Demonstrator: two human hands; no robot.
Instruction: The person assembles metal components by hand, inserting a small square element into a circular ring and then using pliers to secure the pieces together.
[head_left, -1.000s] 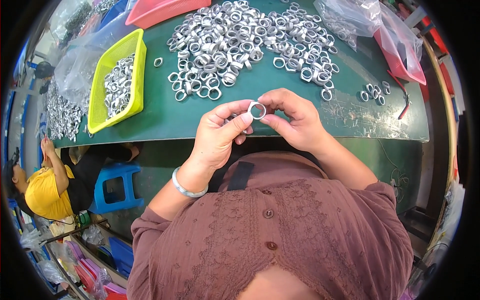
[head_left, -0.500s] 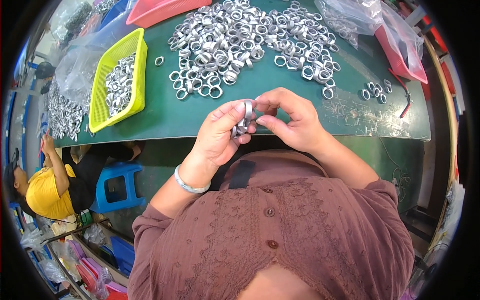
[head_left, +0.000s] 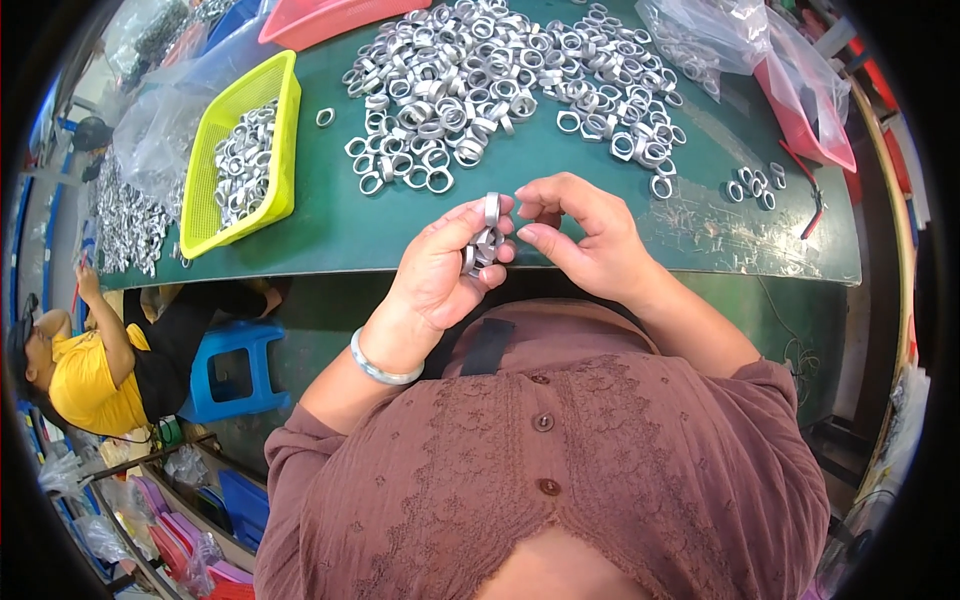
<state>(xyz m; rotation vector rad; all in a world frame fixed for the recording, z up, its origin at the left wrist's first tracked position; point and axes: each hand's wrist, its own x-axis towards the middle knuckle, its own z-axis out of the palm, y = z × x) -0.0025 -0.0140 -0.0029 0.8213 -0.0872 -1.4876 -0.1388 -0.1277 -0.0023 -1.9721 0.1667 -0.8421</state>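
Observation:
My left hand [head_left: 435, 262] is closed around several silver ring-shaped metal nuts [head_left: 482, 250] just off the table's near edge. One nut [head_left: 492, 208] stands edge-on near the tips of its thumb and fingers, above the others in the palm. Close by on the right, my right hand [head_left: 592, 238] has its thumb and curled fingers apart, with nothing visible between them. A small gap separates its fingertips from the upright nut. Beyond both hands, a large heap of similar nuts [head_left: 440, 85] is spread over the green tabletop [head_left: 560, 235].
At left stands a yellow-green basket [head_left: 291, 170] partly filled with nuts; one loose nut [head_left: 325, 117] lies beside it. Several nuts [head_left: 755, 184] and a red-handled tool [head_left: 813, 205] lie at right, near a pink bin [head_left: 830, 150]. A co-worker in yellow [head_left: 95, 375] sits by a blue stool [head_left: 235, 375].
My right hand has drawn slightly away from the upright nut. The left thumb has shifted back, showing more of the held nuts. The co-worker's arms have moved.

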